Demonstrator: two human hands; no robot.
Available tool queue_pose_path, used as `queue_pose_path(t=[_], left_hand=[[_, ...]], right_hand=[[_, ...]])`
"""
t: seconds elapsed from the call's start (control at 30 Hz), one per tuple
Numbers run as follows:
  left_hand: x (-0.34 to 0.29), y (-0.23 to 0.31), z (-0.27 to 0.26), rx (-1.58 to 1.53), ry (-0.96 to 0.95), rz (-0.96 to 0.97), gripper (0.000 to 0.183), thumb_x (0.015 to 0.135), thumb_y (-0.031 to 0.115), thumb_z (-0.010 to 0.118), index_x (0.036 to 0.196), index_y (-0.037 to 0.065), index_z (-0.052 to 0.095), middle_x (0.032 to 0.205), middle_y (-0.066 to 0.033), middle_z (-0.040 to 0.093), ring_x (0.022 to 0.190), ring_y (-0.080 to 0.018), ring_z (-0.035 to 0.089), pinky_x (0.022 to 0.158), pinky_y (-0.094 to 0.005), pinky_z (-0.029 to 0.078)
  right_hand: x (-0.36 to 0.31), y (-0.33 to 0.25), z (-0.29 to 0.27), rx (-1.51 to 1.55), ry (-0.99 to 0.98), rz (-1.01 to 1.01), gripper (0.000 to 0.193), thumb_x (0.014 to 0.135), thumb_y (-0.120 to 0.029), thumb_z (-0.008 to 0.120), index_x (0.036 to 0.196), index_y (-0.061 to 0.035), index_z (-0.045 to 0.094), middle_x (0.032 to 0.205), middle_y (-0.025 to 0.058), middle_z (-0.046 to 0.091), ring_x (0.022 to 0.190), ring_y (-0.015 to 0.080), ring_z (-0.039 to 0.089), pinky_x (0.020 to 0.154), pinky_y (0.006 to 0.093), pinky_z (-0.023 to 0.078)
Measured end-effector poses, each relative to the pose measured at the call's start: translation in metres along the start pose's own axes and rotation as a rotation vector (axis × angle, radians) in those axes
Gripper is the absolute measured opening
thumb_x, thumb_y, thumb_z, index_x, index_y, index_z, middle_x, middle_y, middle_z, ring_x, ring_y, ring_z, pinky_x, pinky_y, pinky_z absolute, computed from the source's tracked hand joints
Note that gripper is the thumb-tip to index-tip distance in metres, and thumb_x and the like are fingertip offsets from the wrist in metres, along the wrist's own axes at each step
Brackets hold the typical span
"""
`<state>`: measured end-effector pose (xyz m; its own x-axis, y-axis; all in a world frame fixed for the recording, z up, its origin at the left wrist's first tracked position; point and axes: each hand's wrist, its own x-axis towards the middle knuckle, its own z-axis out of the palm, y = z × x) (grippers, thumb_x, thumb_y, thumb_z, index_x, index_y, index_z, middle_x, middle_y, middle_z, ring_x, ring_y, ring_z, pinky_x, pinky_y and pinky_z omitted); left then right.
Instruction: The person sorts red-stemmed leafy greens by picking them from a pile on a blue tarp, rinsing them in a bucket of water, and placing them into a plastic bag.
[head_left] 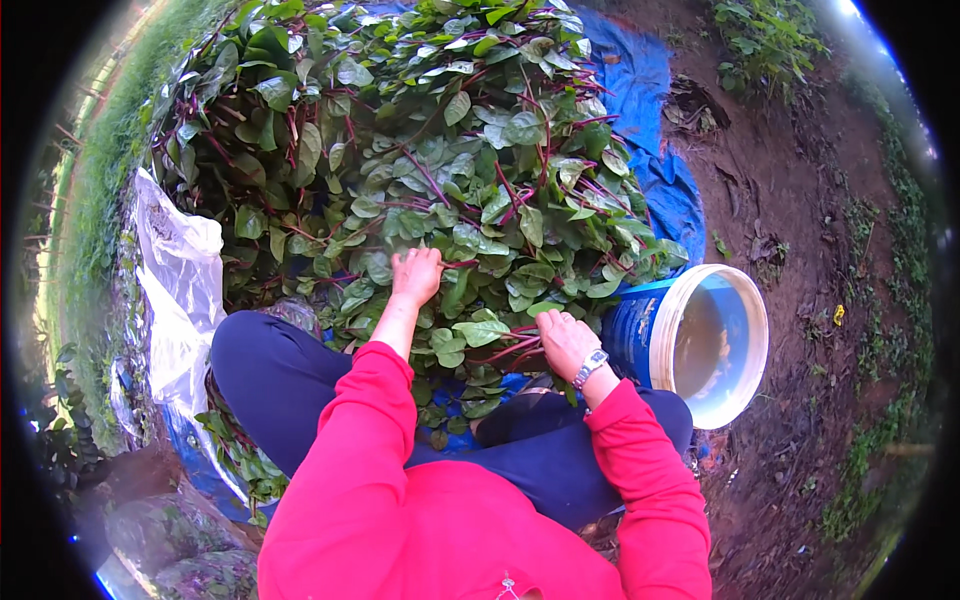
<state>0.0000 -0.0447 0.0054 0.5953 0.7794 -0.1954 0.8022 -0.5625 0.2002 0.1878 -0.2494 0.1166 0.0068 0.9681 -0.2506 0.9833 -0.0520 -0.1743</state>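
A large heap of leafy greens (430, 130) with purple stems and broad green leaves lies in front of me. My left hand (417, 275) is at the near side of this heap, its fingers curled in among the leaves. A purple stem comes out beside that hand, and the fingers seem closed on it; the leaves partly hide the grip. My right hand (567, 343), with a wristwatch (591, 368) below it, is closed around a small bunch of purple leafy stems (512, 345). The leaves of this bunch point left, over my crossed legs.
Blue tarp (665, 180) lies under the heap and shows along its right edge. Right of my right hand, a blue and white bucket (657, 330) lies on its side, mouth to the right. Clear plastic sheeting (180, 270) is at the left. Brown soil (800, 400) stretches along the right.
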Motion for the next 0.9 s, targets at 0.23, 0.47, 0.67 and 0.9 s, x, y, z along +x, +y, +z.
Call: queue_pose_path(t=[0.23, 0.47, 0.67, 0.9], left_hand=[[-0.014, 0.068, -0.040, -0.617, -0.082, 0.078, 0.016, 0.087, 0.024, 0.046, 0.096, 0.011, 0.052, 0.091, -0.0112, 0.064, 0.089, -0.0317, 0.060, 0.081, -0.0461, 0.043], [-0.029, 0.086, 0.007, -0.955, -0.747, 0.294, 0.024, 0.088, 0.029, 0.045, 0.094, 0.008, 0.057, 0.071, 0.0017, 0.054, 0.062, -0.0107, 0.050, 0.057, -0.0267, 0.041], [-0.031, 0.066, -0.006, -0.949, -0.723, -0.056, 0.028, 0.075, 0.031, 0.064, 0.092, 0.009, 0.063, 0.090, -0.0055, 0.064, 0.081, -0.0175, 0.060, 0.075, -0.0302, 0.047], [-0.056, 0.008, 0.059, -0.520, -0.098, -0.586, 0.038, 0.072, 0.026, 0.066, 0.102, 0.006, 0.052, 0.102, -0.0154, 0.058, 0.096, -0.0319, 0.056, 0.083, -0.0417, 0.045]], right_hand=[[0.001, -0.002, -0.005, -0.101, 0.013, 0.027, 0.011, 0.079, -0.012, 0.049, 0.088, -0.0071, 0.052, 0.086, 0.0075, 0.054, 0.087, 0.0233, 0.056, 0.072, 0.0356, 0.046], [0.008, -0.006, -0.011, -0.123, 0.432, -0.266, 0.013, 0.074, -0.015, 0.052, 0.087, -0.0112, 0.052, 0.082, 0.0035, 0.052, 0.088, 0.0204, 0.053, 0.082, 0.0395, 0.039], [0.001, -0.007, -0.007, -0.055, 0.051, -0.124, 0.011, 0.076, -0.011, 0.050, 0.086, -0.0110, 0.049, 0.080, 0.0064, 0.053, 0.078, 0.0239, 0.056, 0.067, 0.0369, 0.042], [-0.002, 0.001, -0.004, -0.095, -0.006, 0.017, 0.018, 0.076, -0.009, 0.051, 0.094, -0.0099, 0.048, 0.081, 0.0076, 0.053, 0.078, 0.0248, 0.058, 0.064, 0.0385, 0.045]])
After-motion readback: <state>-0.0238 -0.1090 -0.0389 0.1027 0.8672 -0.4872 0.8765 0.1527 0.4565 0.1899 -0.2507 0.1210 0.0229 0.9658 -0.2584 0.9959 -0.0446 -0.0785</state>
